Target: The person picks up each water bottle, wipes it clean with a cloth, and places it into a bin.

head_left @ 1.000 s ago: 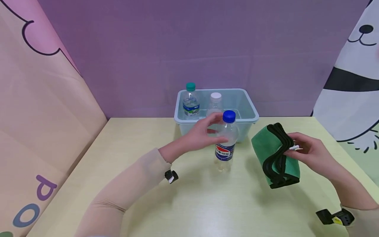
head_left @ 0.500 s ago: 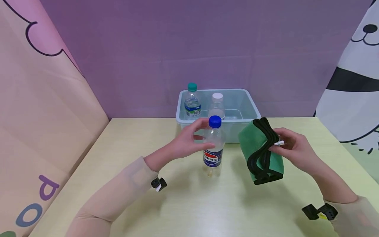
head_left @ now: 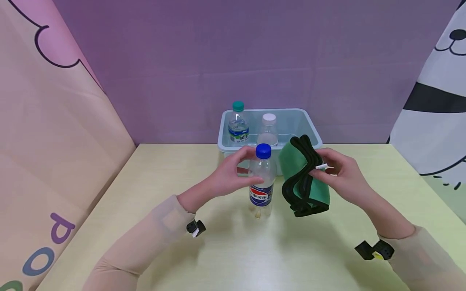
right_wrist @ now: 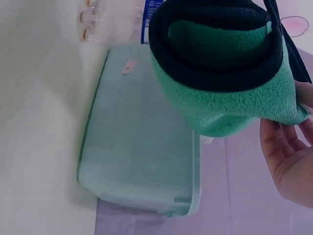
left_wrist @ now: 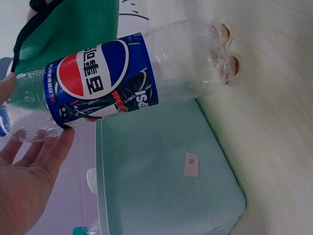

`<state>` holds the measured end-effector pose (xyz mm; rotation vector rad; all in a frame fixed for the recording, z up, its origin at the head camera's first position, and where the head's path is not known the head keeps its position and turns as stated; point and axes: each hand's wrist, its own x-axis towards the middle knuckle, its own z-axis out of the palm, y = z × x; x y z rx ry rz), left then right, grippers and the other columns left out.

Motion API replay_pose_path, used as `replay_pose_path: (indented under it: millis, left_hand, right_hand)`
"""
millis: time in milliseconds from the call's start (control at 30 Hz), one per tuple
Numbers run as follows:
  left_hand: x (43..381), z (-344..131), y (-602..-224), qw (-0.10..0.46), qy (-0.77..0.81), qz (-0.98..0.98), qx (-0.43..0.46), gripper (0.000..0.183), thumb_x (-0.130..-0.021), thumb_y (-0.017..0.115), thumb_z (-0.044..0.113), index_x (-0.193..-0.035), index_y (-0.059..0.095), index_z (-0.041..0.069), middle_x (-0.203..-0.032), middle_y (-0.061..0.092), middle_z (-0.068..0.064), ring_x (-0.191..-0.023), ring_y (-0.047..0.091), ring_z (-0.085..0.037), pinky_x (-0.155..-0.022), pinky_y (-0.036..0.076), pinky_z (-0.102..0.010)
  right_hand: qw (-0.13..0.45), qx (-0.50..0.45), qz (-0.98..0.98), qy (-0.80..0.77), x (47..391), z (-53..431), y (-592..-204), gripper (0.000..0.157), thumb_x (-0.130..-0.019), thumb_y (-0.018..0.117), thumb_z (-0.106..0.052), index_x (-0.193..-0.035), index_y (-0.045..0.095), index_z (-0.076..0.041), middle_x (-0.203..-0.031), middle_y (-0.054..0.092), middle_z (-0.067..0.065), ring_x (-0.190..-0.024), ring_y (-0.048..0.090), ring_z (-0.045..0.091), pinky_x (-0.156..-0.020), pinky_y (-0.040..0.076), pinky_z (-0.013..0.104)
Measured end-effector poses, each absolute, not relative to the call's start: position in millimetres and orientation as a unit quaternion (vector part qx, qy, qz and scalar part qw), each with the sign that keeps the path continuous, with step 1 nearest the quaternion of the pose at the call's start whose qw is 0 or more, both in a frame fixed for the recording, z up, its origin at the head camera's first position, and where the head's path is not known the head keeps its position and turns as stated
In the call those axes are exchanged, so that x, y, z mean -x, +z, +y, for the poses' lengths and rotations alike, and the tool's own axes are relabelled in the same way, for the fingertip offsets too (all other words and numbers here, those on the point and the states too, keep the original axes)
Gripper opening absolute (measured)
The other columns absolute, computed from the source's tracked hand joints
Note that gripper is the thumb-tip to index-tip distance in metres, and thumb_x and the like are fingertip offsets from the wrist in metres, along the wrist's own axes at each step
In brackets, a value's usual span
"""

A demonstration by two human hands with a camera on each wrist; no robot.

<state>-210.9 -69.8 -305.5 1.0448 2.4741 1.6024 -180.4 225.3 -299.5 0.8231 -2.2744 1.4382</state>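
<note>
My left hand (head_left: 233, 171) grips the upper part of a clear plastic Pepsi bottle (head_left: 261, 194) with a blue cap, thumb in front and fingers behind. The bottle is held upright over the table; its label (left_wrist: 100, 78) faces the left wrist camera. In my right hand (head_left: 342, 171) a folded green cloth (head_left: 300, 178) with black edging is pinched near its white tag. The cloth hangs just to the right of the bottle, and in the right wrist view its green folds (right_wrist: 220, 103) bulge toward the camera.
Behind the hands, against the purple backdrop, stands a light blue plastic bin (head_left: 309, 131). Inside it are a green-capped bottle (head_left: 238, 123) and a white-capped bottle (head_left: 268, 129). A pale wooden table (head_left: 233, 254) lies underneath, with a printed cloth wall (head_left: 54, 121) along the left.
My right hand has carried the green cloth leftward and slightly up, close to the bottle. My left hand has shifted the bottle a little left and down.
</note>
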Motion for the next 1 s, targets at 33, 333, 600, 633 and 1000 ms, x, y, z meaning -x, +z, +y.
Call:
replay_pose_path:
  millis: [33, 333, 600, 633, 1000]
  left_hand:
    - [211, -70, -306, 0.005, 0.515, 0.789, -0.335, 0.055, -0.083, 0.078, 0.009, -0.130, 0.049, 0.007, -0.127, 0.056, -0.007, -0.119, 0.052, -0.021, -0.088, 0.053, -0.040]
    - [212, -68, -313, -0.017, 0.533, 0.771, -0.347, 0.056, -0.082, 0.078, 0.006, -0.130, 0.050, 0.005, -0.126, 0.056, -0.009, -0.117, 0.051, -0.022, -0.085, 0.055, -0.037]
    - [216, -70, -313, -0.027, 0.524, 0.772, -0.359, 0.053, -0.081, 0.076, -0.001, -0.128, 0.051, 0.003, -0.125, 0.055, -0.013, -0.118, 0.050, -0.026, -0.082, 0.056, -0.039]
    - [216, -71, -313, -0.027, 0.523, 0.773, -0.358, 0.052, -0.081, 0.075, -0.001, -0.127, 0.051, 0.003, -0.125, 0.055, -0.013, -0.118, 0.050, -0.026, -0.082, 0.056, -0.039]
    - [215, -70, -312, -0.020, 0.531, 0.770, -0.354, 0.055, -0.081, 0.077, 0.002, -0.129, 0.050, 0.003, -0.124, 0.055, -0.012, -0.116, 0.052, -0.025, -0.081, 0.056, -0.037]
  right_hand:
    - [0.166, -0.286, -0.801, 0.499, 181, 223, -298, 0.039, -0.080, 0.068, 0.017, -0.116, 0.060, 0.006, -0.097, 0.065, -0.016, -0.087, 0.061, 0.002, -0.071, 0.053, 0.016]
    - [0.148, -0.277, -0.831, 0.458, 181, 195, -287, 0.037, -0.085, 0.069, 0.006, -0.121, 0.060, 0.003, -0.103, 0.067, 0.008, -0.093, 0.060, 0.006, -0.071, 0.052, 0.021]
    - [0.121, -0.283, -0.835, 0.457, 184, 167, -290, 0.035, -0.088, 0.069, -0.001, -0.120, 0.056, 0.000, -0.108, 0.065, 0.013, -0.094, 0.060, 0.025, -0.072, 0.053, 0.030]
    - [0.122, -0.285, -0.833, 0.458, 184, 165, -290, 0.033, -0.088, 0.069, -0.001, -0.118, 0.056, 0.000, -0.107, 0.064, 0.013, -0.093, 0.059, 0.025, -0.072, 0.053, 0.031]
    - [0.085, -0.285, -0.825, 0.481, 187, 169, -298, 0.022, -0.090, 0.066, 0.001, -0.107, 0.052, -0.002, -0.103, 0.060, 0.012, -0.094, 0.059, 0.027, -0.073, 0.055, 0.033]
